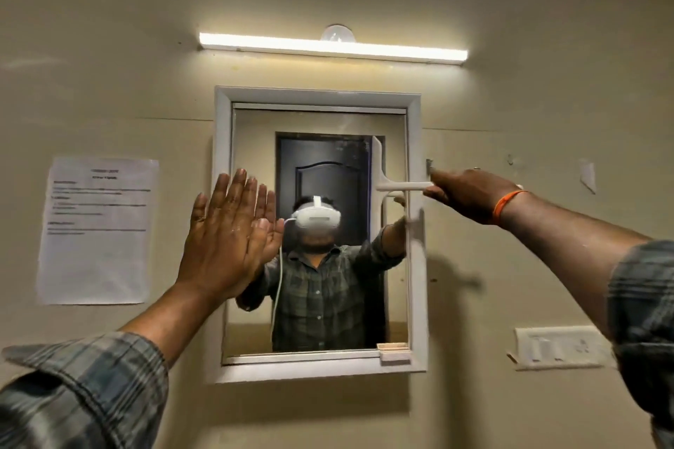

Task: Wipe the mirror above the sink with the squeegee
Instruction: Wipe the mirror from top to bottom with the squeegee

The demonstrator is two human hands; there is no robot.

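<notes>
Head view: right hand [468, 195] grips the squeegee [379, 186] handle, blade upright on the mirror [321, 302] near its right edge; left hand [228, 233] lies flat and open against the left side. Keep the blade pressed evenly, overlapping each stroke. Sink lies out of frame; streaks are hard to make out.

Dim warm room, glaring tube light [332, 47] above, soft wall shadows, blurred sleeves, wide-angle edge bending
</notes>
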